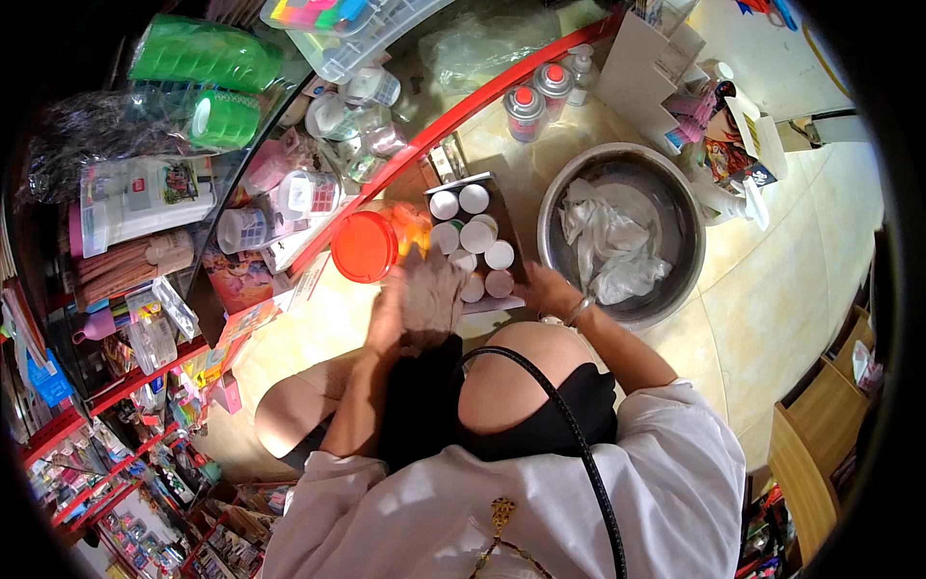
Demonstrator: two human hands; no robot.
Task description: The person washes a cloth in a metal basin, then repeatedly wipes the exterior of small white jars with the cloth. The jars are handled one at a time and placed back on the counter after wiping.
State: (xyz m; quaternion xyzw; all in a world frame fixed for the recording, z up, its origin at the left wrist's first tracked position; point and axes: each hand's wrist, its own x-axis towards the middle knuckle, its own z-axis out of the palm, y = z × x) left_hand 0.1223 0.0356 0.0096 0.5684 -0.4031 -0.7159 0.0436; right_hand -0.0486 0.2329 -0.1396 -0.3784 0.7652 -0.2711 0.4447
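Observation:
An open box [496, 306] on the tiled floor holds several white-capped containers [477, 237]. My left hand [427, 293] is at the box's near left side, beside a jar with a red-orange lid [364, 247]. Its back faces me in shade, and its fingertips are hard to make out near the containers. On the other side, my right hand [548, 291] holds the box's near right edge, with some fingers hidden. A bracelet circles the right wrist. Yellow-orange items [410, 226] lie behind the jar lid, against the box's left side.
A metal basin [621, 148] with crumpled clear plastic [615, 239] stands right of the box. Two red-capped cans [524, 113] and a pump bottle [581, 76] stand behind. A red-edged shelf [423, 148] with packaged goods runs along the left. Cartons [745, 137] stand at back right.

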